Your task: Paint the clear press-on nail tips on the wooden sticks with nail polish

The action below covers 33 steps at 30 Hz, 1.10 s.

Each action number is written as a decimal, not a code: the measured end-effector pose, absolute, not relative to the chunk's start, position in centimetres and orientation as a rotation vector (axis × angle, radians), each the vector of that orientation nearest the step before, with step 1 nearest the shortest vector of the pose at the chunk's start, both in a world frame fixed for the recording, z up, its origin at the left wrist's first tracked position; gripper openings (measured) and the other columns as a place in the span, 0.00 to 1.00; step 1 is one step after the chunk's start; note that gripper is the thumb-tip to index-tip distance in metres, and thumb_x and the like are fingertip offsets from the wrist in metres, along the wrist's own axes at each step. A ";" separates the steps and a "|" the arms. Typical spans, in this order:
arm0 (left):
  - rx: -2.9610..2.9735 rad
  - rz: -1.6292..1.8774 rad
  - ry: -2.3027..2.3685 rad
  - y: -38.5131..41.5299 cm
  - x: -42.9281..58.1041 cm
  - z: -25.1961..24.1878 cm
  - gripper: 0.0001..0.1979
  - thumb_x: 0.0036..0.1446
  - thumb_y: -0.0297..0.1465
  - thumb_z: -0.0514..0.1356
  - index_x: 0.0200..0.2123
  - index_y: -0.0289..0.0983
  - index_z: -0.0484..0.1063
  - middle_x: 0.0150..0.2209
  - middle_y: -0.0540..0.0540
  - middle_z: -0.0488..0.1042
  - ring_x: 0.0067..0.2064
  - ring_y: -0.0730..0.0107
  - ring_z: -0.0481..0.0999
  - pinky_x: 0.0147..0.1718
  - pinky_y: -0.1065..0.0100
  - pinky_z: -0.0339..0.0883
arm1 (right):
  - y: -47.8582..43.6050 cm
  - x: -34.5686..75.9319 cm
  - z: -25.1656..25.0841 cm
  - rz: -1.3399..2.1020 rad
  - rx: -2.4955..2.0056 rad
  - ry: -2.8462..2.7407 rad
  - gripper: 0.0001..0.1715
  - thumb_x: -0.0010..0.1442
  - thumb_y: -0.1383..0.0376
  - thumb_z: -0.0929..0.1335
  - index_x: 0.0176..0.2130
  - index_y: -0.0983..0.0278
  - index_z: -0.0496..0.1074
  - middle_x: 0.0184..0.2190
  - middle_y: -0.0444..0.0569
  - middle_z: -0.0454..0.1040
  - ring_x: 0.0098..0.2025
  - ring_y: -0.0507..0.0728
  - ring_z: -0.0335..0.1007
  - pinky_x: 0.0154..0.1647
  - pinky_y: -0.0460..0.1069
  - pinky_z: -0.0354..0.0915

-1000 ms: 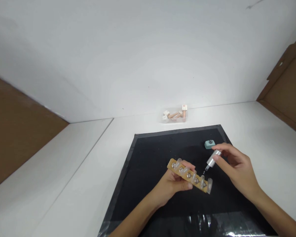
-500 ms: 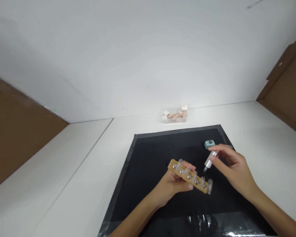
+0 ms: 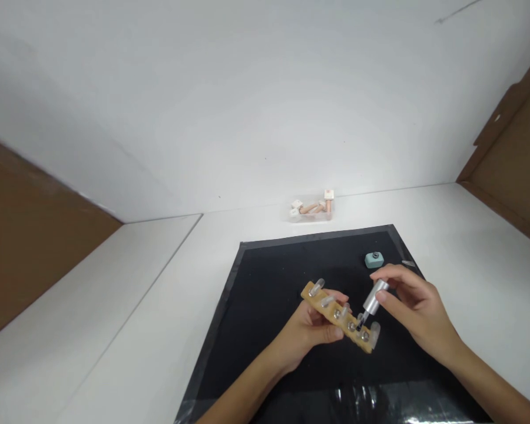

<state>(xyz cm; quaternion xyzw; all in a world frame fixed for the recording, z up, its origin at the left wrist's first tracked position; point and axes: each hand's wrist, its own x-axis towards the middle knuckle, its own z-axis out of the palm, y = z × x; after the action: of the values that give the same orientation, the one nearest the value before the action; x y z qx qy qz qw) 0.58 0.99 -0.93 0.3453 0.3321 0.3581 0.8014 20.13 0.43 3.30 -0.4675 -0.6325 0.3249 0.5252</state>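
The right hand pinches a silver cap, fingers closed to its width; below them its brush slants to clear nail tips, contact unclear. Left of these fingers, the left hand curls around the tan strip bearing the tips. Beyond the right fingertips sits a teal bottle; farther off, a clear tray

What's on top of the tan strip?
Clear nail tips and metal studs line the tan strip. The silver-handled brush covers part of one tip; what's beneath is hidden.

Free mat left of obstructing teal bottle
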 end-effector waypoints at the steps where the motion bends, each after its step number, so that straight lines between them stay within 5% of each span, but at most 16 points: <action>1: 0.736 0.766 0.713 1.0 0.6 -0.9 0.21 0.32 0.28 0.74 0.35 0.40 0.75 0.31 0.52 0.75 0.33 0.72 0.72 0.37 0.68 0.63 | 0.5 20.1 3.2 0.776 -1.130 -1.518 0.04 0.52 0.66 0.70 0.32 0.59 0.74 0.23 0.43 0.73 0.24 0.53 0.69 0.25 0.47 0.69; 33: 0.662 0.781 0.612 1.2 0.5 -1.2 0.19 0.32 0.28 0.74 0.33 0.40 0.77 0.30 0.53 0.78 0.32 0.75 0.74 0.35 0.72 0.63 | 0.4 20.3 2.5 0.689 -1.115 -1.459 0.04 0.53 0.65 0.71 0.33 0.59 0.74 0.24 0.44 0.72 0.25 0.54 0.68 0.26 0.47 0.68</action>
<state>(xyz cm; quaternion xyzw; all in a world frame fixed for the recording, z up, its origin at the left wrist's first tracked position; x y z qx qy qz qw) 0.49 1.15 -1.18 0.3116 0.2883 0.3678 0.8273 20.27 0.42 2.54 -0.4724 -0.6181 0.2918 0.5565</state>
